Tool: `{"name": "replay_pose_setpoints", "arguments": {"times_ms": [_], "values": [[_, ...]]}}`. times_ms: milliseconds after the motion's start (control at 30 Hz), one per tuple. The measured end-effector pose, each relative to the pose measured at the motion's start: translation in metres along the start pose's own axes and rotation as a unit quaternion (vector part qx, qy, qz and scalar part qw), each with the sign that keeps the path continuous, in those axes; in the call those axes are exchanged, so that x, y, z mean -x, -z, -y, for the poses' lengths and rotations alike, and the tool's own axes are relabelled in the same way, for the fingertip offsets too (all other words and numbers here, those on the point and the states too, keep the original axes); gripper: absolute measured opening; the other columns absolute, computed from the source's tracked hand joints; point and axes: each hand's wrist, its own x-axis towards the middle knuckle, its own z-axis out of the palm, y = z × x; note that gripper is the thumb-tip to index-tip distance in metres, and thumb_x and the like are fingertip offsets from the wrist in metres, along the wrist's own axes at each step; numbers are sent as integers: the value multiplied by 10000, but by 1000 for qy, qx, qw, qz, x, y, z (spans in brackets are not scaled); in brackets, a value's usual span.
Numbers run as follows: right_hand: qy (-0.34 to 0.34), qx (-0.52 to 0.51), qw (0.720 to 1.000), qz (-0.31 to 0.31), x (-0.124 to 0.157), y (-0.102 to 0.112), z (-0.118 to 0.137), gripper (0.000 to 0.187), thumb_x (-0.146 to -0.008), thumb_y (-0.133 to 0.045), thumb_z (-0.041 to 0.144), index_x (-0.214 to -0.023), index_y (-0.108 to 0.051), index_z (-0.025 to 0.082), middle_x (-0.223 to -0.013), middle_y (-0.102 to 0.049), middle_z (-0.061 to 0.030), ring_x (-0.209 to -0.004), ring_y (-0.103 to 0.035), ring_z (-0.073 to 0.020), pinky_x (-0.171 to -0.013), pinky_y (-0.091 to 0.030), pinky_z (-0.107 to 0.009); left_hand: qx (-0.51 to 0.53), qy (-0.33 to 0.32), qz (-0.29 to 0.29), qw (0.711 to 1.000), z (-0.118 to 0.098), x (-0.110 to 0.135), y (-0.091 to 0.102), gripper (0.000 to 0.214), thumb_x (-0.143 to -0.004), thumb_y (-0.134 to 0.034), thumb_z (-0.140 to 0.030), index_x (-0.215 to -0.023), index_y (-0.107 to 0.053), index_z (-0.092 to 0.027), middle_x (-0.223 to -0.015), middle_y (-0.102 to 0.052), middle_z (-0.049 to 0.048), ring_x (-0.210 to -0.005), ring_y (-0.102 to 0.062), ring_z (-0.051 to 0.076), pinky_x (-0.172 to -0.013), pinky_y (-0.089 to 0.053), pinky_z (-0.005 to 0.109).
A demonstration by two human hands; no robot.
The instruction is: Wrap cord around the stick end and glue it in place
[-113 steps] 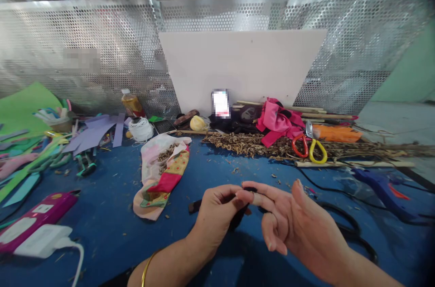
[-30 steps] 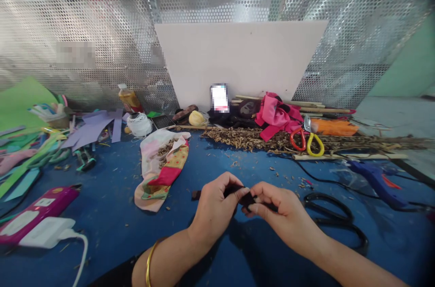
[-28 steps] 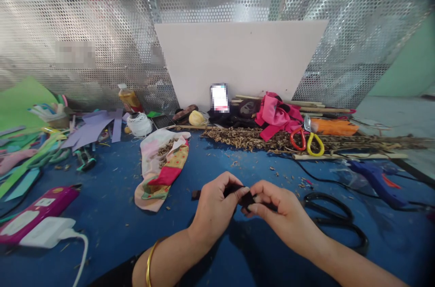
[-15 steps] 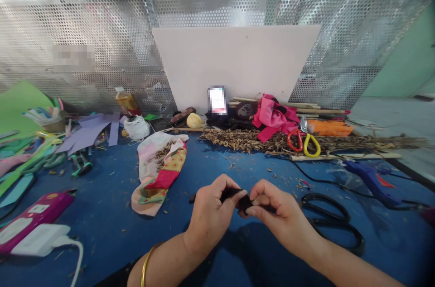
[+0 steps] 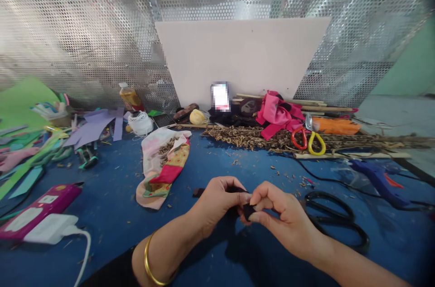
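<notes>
Both hands meet over the blue table at the middle front. My left hand [image 5: 219,203] is closed on a dark strip of cloth-like material [image 5: 249,211]; another dark end sticks out on the left, behind the wrist. Thumb and fingertips of my right hand [image 5: 283,212] pinch the strip's right part, touching the left fingertips. Fingers cover most of the strip, so its full shape is hidden. Just right of the right hand lie large black-handled scissors [image 5: 335,219], partly behind the forearm. Left of the hands, a patterned cloth piece [image 5: 170,167] holds dry brown bits.
Dried plant stalks [image 5: 244,137] lie along the back, with red-and-yellow-handled scissors [image 5: 316,142] on them. A blue glue gun [image 5: 379,183] and its cable are at right. At left are a magenta power strip [image 5: 64,198] and paper strips [image 5: 97,126]. A lit phone [image 5: 220,97] leans against a white board [image 5: 244,56].
The view has shifted slightly, so table items appear a little farther right. The fingers have moved along the dark strip, and its part right of the pinch no longer shows.
</notes>
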Motion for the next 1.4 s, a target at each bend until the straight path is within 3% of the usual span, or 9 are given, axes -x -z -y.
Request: {"name": "replay_pose_setpoints", "arguments": {"times_ms": [467,733,833,933,1000,1100,1167,1300,1400], "values": [[-58,-178,982,9,-1,-4,5,153,-850,-626,250,-979,-556,206,-769,-706,-2,-717,-678,-135,-746,-539,-298,90,-15,26,996,8,2,-7,267,-684,-747,-335,-700,-547,-159,-464,-606,-27,-345,-536,104,-395,-365,191],[-38,-146,988,21,-1,-5,4,83,-837,-652,260,-871,-661,185,-768,-714,-22,-676,-679,-136,-695,-554,-287,19,-3,8,1000,10,1,-9,209,-714,-690,-322,-673,-581,-149,-457,-569,-43,-352,-496,72,-386,-331,168],[-47,-180,982,-27,0,-5,3,108,-814,-685,286,-841,-669,183,-754,-718,-22,-597,-676,-130,-641,-553,-276,-42,1,1,999,14,-2,-8,137,-743,-642,-278,-741,-641,-142,-507,-578,-39,-375,-454,53,-390,-322,163],[-72,-230,965,-100,0,-1,4,170,-786,-711,321,-865,-663,178,-651,-696,-7,-382,-579,-95,-432,-458,-219,-155,-97,-46,982,16,-2,-5,178,-749,-599,-190,-889,-707,-166,-736,-692,16,-538,-572,100,-491,-438,205],[-95,-275,948,-128,-1,2,8,202,-760,-733,327,-865,-655,174,-606,-680,-2,-296,-491,-65,-342,-349,-186,-227,-215,-112,943,13,2,-4,292,-764,-557,-127,-995,-718,-203,-998,-717,48,-853,-654,166,-728,-513,262],[-124,-336,923,-142,-4,5,14,229,-727,-762,317,-869,-644,181,-726,-721,-23,-272,-433,-20,-328,-307,-166,-250,-327,-133,901,7,12,-5,360,-832,-485,-120,-1117,-683,-216,-1138,-692,57,-1085,-609,195,-958,-454,316],[-135,-359,912,-142,-5,4,15,231,-724,-765,315,-873,-639,190,-795,-733,-22,-274,-418,-4,-335,-315,-163,-237,-321,-80,914,4,17,-9,377,-826,-525,-144,-1178,-647,-202,-1129,-697,71,-1028,-636,203,-931,-475,320],[-148,-386,901,-130,-7,-1,14,208,-744,-751,316,-862,-637,189,-614,-683,25,-260,-371,-3,-345,-314,-159,-189,-254,-30,948,7,16,-17,431,-746,-615,-110,-1170,-629,-187,-1067,-709,61,-903,-651,188,-800,-506,273],[-159,-396,896,-119,-7,-5,12,201,-764,-735,318,-881,-638,187,-401,-528,82,-253,-339,-21,-354,-320,-161,-156,-234,-35,959,11,11,-17,166,-822,-576,-187,-956,-670,-165,-876,-703,32,-804,-625,150,-738,-485,235]]}}
